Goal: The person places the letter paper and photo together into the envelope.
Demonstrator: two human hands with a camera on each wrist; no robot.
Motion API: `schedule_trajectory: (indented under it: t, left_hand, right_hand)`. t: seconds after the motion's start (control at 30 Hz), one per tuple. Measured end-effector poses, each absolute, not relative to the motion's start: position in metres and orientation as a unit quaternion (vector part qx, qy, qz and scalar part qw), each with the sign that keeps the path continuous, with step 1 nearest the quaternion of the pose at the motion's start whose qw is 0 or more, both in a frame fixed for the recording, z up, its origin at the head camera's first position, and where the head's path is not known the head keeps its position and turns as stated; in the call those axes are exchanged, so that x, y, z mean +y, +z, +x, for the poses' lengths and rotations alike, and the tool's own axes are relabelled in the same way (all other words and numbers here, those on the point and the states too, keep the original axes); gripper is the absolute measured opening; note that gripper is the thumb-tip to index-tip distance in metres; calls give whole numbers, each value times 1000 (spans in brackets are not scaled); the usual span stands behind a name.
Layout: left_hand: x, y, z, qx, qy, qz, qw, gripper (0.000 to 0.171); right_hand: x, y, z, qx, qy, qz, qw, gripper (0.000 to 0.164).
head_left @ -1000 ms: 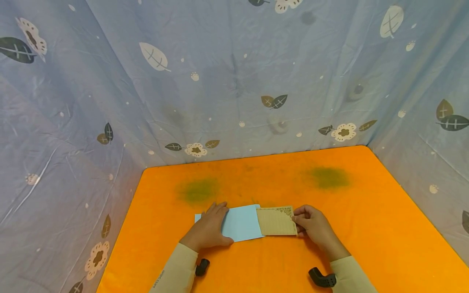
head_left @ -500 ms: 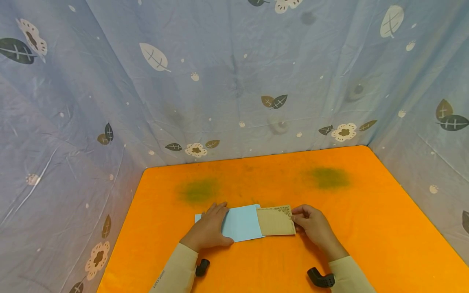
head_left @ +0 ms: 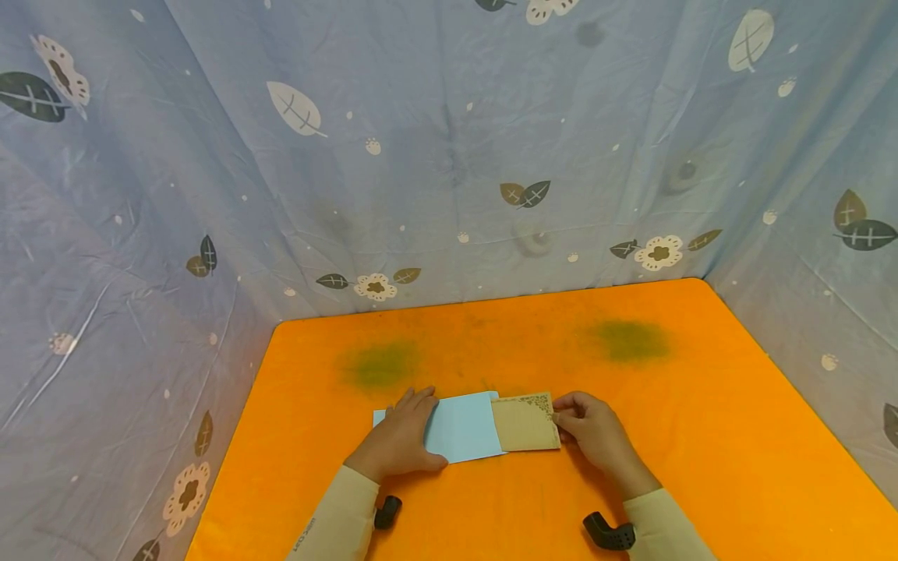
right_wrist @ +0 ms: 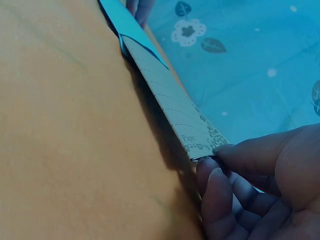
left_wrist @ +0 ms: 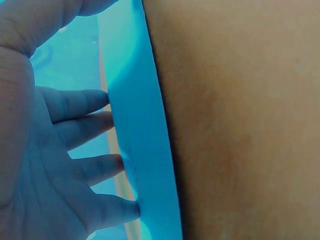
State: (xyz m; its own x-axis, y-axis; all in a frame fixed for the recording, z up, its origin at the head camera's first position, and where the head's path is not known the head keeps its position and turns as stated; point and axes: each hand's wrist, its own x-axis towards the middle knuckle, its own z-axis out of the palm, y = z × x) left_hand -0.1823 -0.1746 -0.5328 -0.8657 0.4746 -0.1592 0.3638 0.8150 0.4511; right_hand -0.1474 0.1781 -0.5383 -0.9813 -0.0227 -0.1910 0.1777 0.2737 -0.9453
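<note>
A light-blue paper envelope lies flat on the orange tabletop. Out of its right-hand opening sticks a tan sheet of letter paper with printed ruled lines and a floral corner; its left part is hidden inside. My left hand rests across the envelope's left part, thumb at the near edge, straight fingers reaching the far edge. In the left wrist view those fingers touch the envelope's edge. My right hand pinches the paper's right end between thumb and fingers; in the right wrist view this end appears folded and slightly raised.
The orange table has two greenish stains toward the back. A pale-blue curtain with leaf and flower prints stands around its back and sides. Black curved pieces sit by both wrists.
My right hand has moved slightly left, pushing the letter paper a little further into the envelope. The left hand and the envelope have stayed in place.
</note>
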Motion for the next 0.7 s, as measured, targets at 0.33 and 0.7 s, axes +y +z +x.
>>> schedule_trajectory:
  t: [0.33, 0.7]
  left_hand:
    - [-174, -533, -182, 943, 209, 223, 132, 101]
    - [-174, -532, -182, 943, 208, 221, 134, 101]
  right_hand:
    - [172, -542, -148, 789, -605, 38, 94, 19]
    - [168, -541, -149, 795, -598, 32, 101, 23]
